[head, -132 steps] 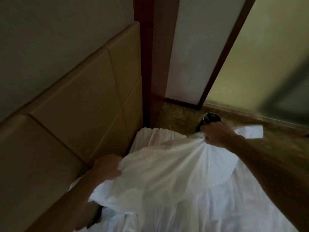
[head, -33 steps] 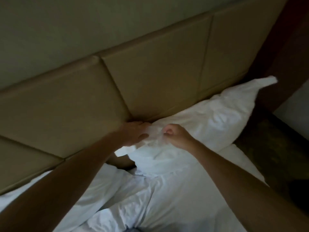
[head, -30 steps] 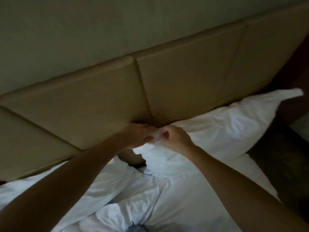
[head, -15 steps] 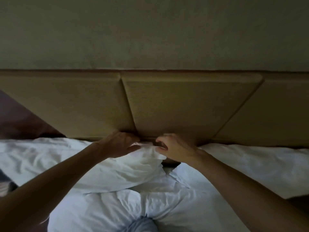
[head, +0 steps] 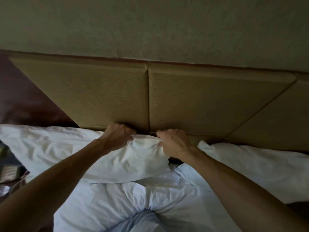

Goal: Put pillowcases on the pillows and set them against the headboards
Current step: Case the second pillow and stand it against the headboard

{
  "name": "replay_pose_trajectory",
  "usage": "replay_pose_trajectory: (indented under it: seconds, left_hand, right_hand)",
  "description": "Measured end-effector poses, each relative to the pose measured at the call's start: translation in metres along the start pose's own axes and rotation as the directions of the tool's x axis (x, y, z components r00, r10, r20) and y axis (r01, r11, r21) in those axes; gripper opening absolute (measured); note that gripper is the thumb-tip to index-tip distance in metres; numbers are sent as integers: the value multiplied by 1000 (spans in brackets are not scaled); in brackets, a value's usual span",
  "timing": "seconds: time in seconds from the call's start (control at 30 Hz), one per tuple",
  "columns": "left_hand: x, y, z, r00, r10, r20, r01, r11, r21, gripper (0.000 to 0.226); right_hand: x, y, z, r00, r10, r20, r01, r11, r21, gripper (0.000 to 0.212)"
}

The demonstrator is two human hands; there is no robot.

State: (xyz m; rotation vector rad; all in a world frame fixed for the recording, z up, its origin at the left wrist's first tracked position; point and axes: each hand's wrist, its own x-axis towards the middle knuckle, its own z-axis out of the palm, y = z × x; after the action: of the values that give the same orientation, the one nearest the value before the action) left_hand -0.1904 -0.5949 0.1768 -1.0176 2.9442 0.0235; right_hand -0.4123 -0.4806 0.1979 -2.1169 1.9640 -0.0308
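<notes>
You are gripping the far edge of the left pillow [head: 132, 162] with both hands. Your left hand [head: 117, 137] is curling over the edge; your right hand [head: 174, 143] is pinching the right corner. The pillow is lying against the headboard [head: 192, 97] base. A second pillow [head: 254, 163] is lying just right, on the bed [head: 117, 201].
</notes>
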Motion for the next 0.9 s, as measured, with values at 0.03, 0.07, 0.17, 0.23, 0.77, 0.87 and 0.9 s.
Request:
replay_pose_trajectory:
  seconds: [0.03,0.07,0.17,0.23,0.77,0.87,0.9]
  left_hand:
    - [1,2,-4,999,0,-34,0,1000,9,10]
    - [3,4,-10,998,7,-66,-6,1000,13,8]
    - [8,9,-22,991,64,-120,-61,998,31,12]
    - [9,14,-26,986,103,-134,-96,994,60,13]
    - [34,109,2,992,-125,26,117,970,213,15]
    - [34,106,7,992,-99,-74,109,984,144,10]
    - [35,104,7,992,-69,-102,82,987,135,13]
  right_hand:
    - [-2,3,-7,1000,22,6,-22,1000,22,12]
    - [-3,7,-15,999,50,8,-50,998,42,12]
    - [-8,15,-34,996,90,1,-90,993,80,12]
    - [-17,17,-43,995,95,20,-97,992,82,13]
    - [-64,34,-44,953,283,104,-292,953,80,23]
    - [-70,39,-39,953,286,100,-293,954,63,22]
    - [-71,42,-38,947,301,113,-309,950,54,22]
